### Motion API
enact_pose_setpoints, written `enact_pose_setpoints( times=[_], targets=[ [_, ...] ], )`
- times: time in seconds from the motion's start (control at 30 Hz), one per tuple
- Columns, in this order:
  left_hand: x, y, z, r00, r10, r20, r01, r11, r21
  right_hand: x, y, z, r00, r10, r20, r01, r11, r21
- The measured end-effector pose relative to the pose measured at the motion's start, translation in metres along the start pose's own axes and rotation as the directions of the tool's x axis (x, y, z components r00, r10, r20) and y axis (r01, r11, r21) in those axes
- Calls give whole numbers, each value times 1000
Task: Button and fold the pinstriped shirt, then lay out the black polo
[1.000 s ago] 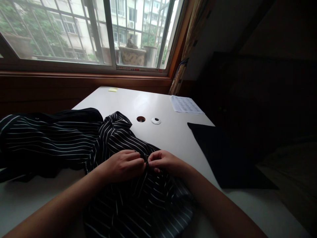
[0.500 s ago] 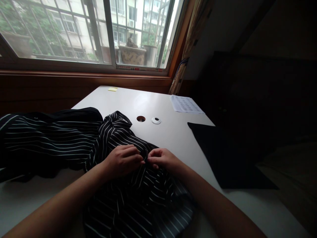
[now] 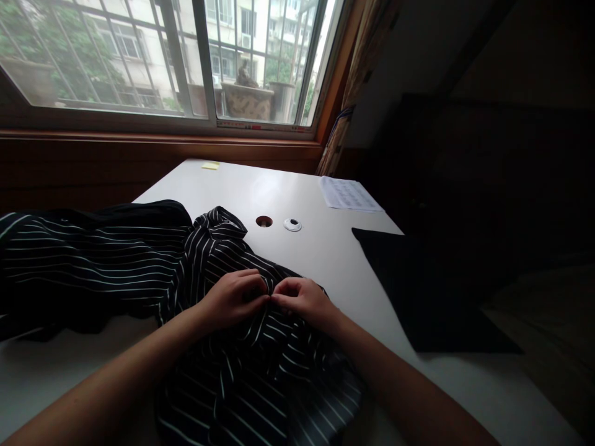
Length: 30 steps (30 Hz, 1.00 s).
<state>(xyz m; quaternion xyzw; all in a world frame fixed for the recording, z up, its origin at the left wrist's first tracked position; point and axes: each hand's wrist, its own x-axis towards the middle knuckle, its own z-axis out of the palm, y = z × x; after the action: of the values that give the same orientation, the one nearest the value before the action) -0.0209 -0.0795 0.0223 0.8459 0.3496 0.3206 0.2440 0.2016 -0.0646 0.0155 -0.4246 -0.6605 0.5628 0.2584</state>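
A black shirt with thin white stripes (image 3: pixel 242 384) lies rumpled across the front of the table, its collar toward the window. My left hand (image 3: pixel 235 298) pinches the shirt's fabric near its middle, thumb and fingertips together. Right beside it, my right hand (image 3: pixel 304 301) also pinches the fabric, and the fingertips of both hands meet. Whatever small part sits between the fingertips is too hidden to make out. To the left, more black striped clothing (image 3: pixel 93 260) lies spread out, touching the shirt.
The white table (image 3: pixel 316 248) has a round cable hole (image 3: pixel 264 221) and a white cable grommet (image 3: pixel 292 224). Printed sheets (image 3: pixel 351 194) lie at the far right corner, a yellow sticky note (image 3: pixel 211 165) at the far left. A dark flat cloth or mat (image 3: pixel 432 297) overhangs the right edge.
My right hand has shifted slightly left, so its fingertips now touch those of my left hand. My left thumb and fingers have drawn into a clearer pinch. The shirt has barely moved.
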Motion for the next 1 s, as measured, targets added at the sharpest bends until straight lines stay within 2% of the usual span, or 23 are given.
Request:
enact_pose_setpoints(
  times=[0.27,1.0],
  targets=[
    [3,-1,-5,999,-32,8,32,993,-114,1,1,-1,1000,-1,11,1,1000,11],
    [2,-1,-7,1000,-29,-5,28,993,-113,1,1,-4,999,13,41,-14,999,46]
  ],
)
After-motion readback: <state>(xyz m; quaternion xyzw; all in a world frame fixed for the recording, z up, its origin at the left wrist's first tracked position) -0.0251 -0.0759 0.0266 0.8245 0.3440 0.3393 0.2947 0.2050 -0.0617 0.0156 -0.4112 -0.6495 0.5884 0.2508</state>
